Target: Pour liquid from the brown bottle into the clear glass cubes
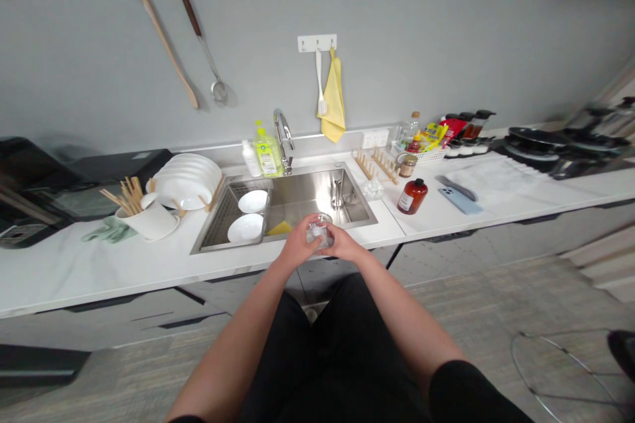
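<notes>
Two hands share this grip: my left hand (297, 244) and my right hand (343, 244) are closed from either side around a small clear glass (318, 235), fingers curved and touching it, and even pressure from both sides is what keeps something this smooth steady. The glass sits just over the front edge of the stainless steel sink (307, 198), above a yellow sponge (280, 229). Left of it, two white bowls (253, 201) rest in a wire dish rack (213, 225), and a chrome faucet (284, 139) rises behind.
</notes>
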Demonstrator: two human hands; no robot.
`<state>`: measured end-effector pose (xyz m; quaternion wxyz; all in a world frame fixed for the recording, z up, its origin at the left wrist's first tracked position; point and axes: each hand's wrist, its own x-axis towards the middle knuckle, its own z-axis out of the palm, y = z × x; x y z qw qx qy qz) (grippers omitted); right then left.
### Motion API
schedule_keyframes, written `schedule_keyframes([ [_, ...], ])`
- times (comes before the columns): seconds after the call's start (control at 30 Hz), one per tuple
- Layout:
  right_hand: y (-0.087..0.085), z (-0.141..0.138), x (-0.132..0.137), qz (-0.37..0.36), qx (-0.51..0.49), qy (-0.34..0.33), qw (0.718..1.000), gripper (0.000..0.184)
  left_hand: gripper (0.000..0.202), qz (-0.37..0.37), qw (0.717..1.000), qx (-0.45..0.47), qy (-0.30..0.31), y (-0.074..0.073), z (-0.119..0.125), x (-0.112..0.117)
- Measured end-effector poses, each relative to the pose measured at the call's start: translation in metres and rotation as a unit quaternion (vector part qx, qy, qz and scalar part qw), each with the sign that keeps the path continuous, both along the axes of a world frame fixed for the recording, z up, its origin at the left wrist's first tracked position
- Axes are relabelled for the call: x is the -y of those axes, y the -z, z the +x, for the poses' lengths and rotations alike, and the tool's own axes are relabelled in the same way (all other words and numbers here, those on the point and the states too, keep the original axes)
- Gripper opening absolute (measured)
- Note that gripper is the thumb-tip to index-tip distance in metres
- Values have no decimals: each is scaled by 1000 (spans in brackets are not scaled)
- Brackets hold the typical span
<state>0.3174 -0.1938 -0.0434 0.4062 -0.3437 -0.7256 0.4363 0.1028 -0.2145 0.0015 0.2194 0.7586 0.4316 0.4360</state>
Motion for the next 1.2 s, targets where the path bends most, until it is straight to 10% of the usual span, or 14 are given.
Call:
schedule_keyframes([
  [1.2, 7, -7, -1, -3, 29, 20, 999, 89, 77, -110, 988, 95, 60, 9, -18, -11],
])
